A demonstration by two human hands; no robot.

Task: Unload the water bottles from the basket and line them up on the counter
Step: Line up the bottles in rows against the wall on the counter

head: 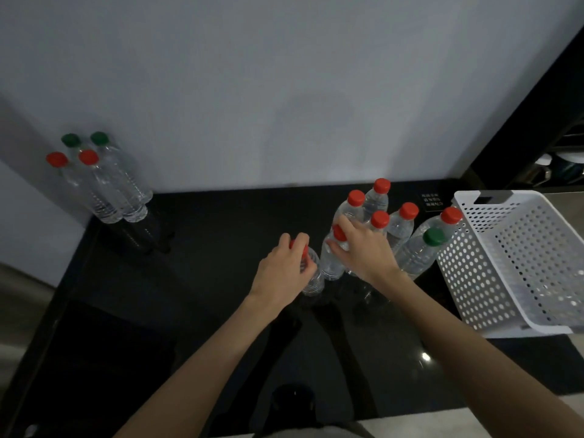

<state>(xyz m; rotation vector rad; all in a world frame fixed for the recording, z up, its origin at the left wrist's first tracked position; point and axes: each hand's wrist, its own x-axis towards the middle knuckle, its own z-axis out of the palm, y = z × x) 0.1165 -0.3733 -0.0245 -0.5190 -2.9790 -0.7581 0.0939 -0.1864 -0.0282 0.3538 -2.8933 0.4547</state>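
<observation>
Pale wall (284,90) backs a glossy black worktop (205,279). The white perforated basket (474,279) stands at the right edge. No bottle shows in the part of it in view, so unloading looks complete and lining up is the step in hand.

The left hand (279,273) has its fingers (301,240) curled round the neck of one red-capped bottle (313,279). The right hand (363,248) has its fingers (346,224) wrapped over the cap and shoulder of the neighbouring bottle (331,263), just to the right. Both bottles stand at the near left of the bottle cluster (401,229). A four-bottle group (107,191) stands well apart at the far left corner.

Recommended: keep each bottle upright, grip low on the neck, lift clear of neighbours, and set the bases along one straight line parallel to the wall.
</observation>
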